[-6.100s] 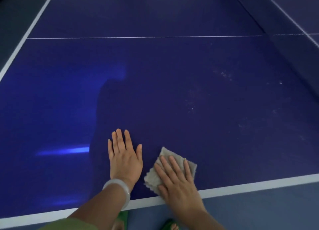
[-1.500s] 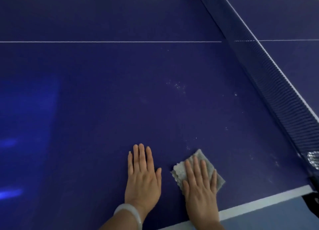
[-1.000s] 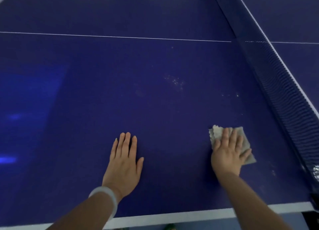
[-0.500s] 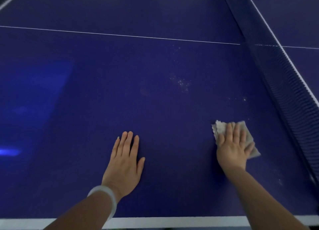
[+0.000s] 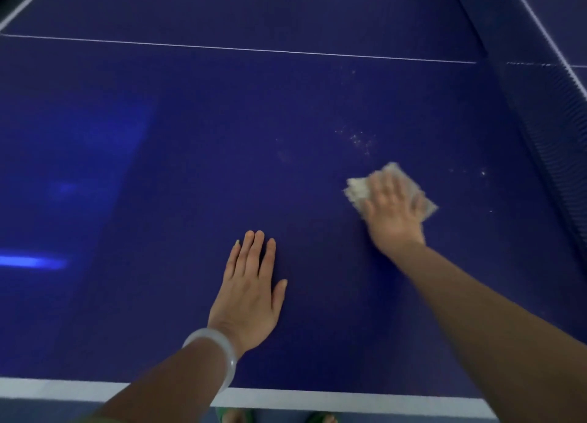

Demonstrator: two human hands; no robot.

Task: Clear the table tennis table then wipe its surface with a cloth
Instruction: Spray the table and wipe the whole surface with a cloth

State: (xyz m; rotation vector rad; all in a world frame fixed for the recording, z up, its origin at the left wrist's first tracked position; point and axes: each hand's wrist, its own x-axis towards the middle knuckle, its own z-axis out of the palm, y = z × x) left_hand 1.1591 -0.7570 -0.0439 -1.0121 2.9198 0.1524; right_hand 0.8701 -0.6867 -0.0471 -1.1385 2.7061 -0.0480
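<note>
The blue table tennis table [image 5: 190,155] fills the view, with a white line along its near edge. My right hand [image 5: 392,211] presses flat on a folded grey cloth [image 5: 357,190] on the right part of the surface; both are motion-blurred. My left hand [image 5: 251,290] rests flat on the table nearer the edge, fingers straight, a pale bangle on its wrist. A patch of pale specks [image 5: 360,139] lies just beyond the cloth.
The dark net [image 5: 549,117] runs along the right side, close to the cloth. A thin white centre line [image 5: 238,48] crosses the far table. More faint specks [image 5: 482,172] lie near the net. Green sandals show below the table's edge.
My right hand has pushed the cloth farther away from me over the table, towards the patch of specks. My left hand has stayed flat in the same place.
</note>
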